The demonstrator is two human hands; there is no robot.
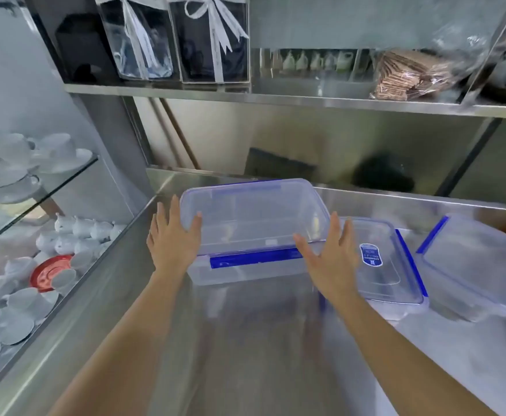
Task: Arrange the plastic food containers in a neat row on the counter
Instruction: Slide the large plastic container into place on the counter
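Flanking the large clear container (254, 232) at frame centre, the left hand (172, 238) and right hand (329, 259) are spread flat against its sides. It rests on the steel tabletop (245, 340). Two smaller containers (377, 265) (473, 265) sit right of it.

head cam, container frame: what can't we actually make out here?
- Right container: far corner cut by the head view's right edge.
- Middle container: left part behind right hand; label text too small.
- Big container: grip unclear, both hands open at its sides, left hand.
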